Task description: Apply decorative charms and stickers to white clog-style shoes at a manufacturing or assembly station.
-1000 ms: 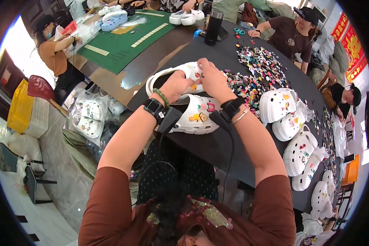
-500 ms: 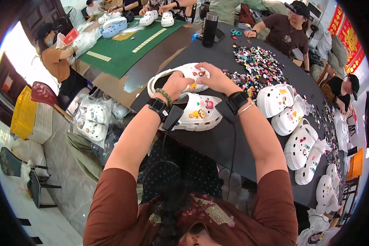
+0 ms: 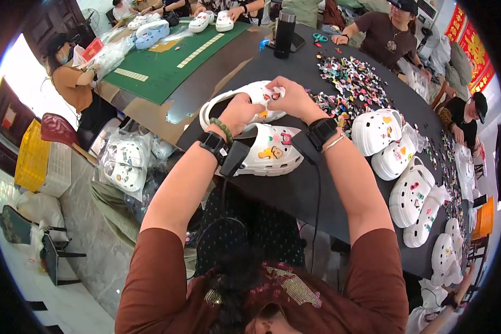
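A white clog decorated with small colourful charms lies at the middle of the dark table, its strap toward the left. My left hand is closed on its near side, with the thumb and fingers by an orange charm. Over the toe, my right hand has its thumb and fingers bent round a small reddish shoe charm; the palm side is hidden. Closer to me, below my wrists, rests a second white clog with pink, green and orange-brown charms; neither hand grips it.
A pile of mixed charms spreads beyond my right hand. Several charm-covered white clogs line the table's right side. A black bottle stands at the back. Bagged clogs sit at left. Other people work around the table and green mat.
My right thumb and fingers have drawn closer together around the charm on the toe. My left hand has shifted slightly along the clog. The near clog stays in place.
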`<state>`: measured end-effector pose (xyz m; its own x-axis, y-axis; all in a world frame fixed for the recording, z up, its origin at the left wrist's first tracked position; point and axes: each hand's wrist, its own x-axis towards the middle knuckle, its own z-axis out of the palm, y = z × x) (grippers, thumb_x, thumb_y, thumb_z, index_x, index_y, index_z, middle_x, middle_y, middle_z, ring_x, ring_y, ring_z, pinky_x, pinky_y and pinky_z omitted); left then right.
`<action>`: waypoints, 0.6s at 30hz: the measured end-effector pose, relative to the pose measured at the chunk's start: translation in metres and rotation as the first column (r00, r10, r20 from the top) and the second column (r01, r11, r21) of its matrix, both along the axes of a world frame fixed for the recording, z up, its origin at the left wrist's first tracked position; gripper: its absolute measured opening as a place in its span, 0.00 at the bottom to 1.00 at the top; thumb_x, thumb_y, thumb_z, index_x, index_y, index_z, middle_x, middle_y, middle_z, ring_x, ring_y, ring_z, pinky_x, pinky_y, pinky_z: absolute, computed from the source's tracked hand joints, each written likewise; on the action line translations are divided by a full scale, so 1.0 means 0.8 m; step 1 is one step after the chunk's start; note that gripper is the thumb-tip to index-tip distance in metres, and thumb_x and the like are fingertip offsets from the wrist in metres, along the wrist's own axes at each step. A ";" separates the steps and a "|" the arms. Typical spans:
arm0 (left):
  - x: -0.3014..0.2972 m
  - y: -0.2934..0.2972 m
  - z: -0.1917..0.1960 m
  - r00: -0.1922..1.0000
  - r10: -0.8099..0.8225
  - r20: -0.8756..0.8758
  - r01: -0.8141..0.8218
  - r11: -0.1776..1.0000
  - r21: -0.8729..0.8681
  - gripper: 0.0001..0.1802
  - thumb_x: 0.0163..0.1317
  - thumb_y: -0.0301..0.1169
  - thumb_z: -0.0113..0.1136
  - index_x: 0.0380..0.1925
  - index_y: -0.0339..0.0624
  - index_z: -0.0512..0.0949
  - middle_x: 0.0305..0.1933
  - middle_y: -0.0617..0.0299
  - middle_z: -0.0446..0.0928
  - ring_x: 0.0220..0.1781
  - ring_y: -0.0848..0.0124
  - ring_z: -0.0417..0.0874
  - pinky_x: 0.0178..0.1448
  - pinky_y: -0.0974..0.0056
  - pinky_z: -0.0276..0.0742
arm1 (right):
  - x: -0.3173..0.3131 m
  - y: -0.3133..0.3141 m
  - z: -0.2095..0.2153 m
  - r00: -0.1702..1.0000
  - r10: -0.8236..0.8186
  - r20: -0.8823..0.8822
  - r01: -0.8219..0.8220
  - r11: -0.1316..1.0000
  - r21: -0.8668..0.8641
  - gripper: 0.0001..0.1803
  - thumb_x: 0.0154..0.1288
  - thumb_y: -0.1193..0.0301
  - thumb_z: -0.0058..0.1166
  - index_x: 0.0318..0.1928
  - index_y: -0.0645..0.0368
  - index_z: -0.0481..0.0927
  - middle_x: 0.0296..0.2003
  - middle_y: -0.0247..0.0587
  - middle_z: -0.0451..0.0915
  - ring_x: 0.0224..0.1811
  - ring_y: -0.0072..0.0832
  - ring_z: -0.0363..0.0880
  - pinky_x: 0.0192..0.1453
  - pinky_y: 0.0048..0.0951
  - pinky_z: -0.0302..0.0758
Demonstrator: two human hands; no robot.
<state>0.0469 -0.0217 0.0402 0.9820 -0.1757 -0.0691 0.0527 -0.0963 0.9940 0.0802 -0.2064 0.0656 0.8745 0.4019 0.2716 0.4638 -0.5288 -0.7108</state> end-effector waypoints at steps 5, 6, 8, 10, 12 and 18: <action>0.006 -0.003 -0.007 0.999 -0.027 0.026 0.029 0.996 -0.087 0.14 0.57 0.23 0.61 0.42 0.26 0.77 0.41 0.54 0.81 0.38 0.72 0.81 0.43 0.65 0.77 | 0.007 0.008 -0.007 0.993 -0.073 0.089 0.082 0.992 -0.098 0.23 0.42 0.70 0.69 0.42 0.58 0.77 0.40 0.46 0.81 0.44 0.37 0.80 0.50 0.32 0.75; 0.007 -0.003 -0.007 1.000 0.001 0.009 -0.001 1.000 -0.005 0.14 0.57 0.24 0.61 0.43 0.26 0.77 0.42 0.54 0.81 0.38 0.72 0.81 0.42 0.66 0.76 | 0.006 0.009 -0.007 0.993 -0.080 0.090 0.088 0.991 -0.096 0.23 0.42 0.70 0.69 0.42 0.58 0.77 0.40 0.46 0.81 0.44 0.37 0.80 0.50 0.32 0.75; 0.009 -0.003 -0.004 0.998 0.054 -0.011 -0.051 0.986 0.158 0.16 0.57 0.26 0.61 0.43 0.26 0.77 0.42 0.55 0.81 0.39 0.72 0.81 0.42 0.66 0.75 | 0.005 0.011 -0.006 0.992 -0.087 0.094 0.095 0.991 -0.090 0.23 0.42 0.68 0.69 0.42 0.58 0.77 0.41 0.47 0.81 0.46 0.38 0.80 0.51 0.33 0.74; 0.006 -0.009 -0.002 0.992 0.040 0.120 -0.045 0.998 0.045 0.17 0.57 0.30 0.63 0.39 0.24 0.78 0.38 0.55 0.81 0.36 0.72 0.80 0.39 0.66 0.75 | 0.008 0.001 -0.014 0.985 -0.089 0.144 0.099 0.993 -0.060 0.25 0.42 0.66 0.70 0.43 0.58 0.79 0.41 0.52 0.80 0.48 0.47 0.79 0.53 0.38 0.75; -0.005 -0.017 0.018 0.994 0.092 0.055 -0.103 0.967 0.235 0.20 0.56 0.33 0.66 0.39 0.22 0.77 0.38 0.52 0.81 0.36 0.71 0.81 0.38 0.66 0.75 | 0.009 -0.020 -0.017 0.998 0.059 0.006 -0.059 0.995 0.083 0.26 0.44 0.65 0.69 0.46 0.58 0.79 0.44 0.52 0.81 0.50 0.46 0.78 0.54 0.39 0.74; 0.022 0.004 0.020 0.969 0.113 0.219 -0.214 0.825 0.523 0.28 0.56 0.49 0.66 0.16 0.34 0.73 0.19 0.59 0.71 0.21 0.73 0.66 0.26 0.59 0.64 | -0.021 -0.114 -0.003 0.929 -0.228 0.290 0.250 0.967 -0.042 0.13 0.52 0.69 0.64 0.40 0.58 0.82 0.37 0.46 0.82 0.42 0.42 0.81 0.49 0.39 0.76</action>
<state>0.0648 -0.0181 0.0560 0.9978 0.0040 0.0667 -0.0496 -0.6241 0.7798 0.0635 -0.2975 0.0629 0.8396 0.2197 0.4967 0.4916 -0.6963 -0.5230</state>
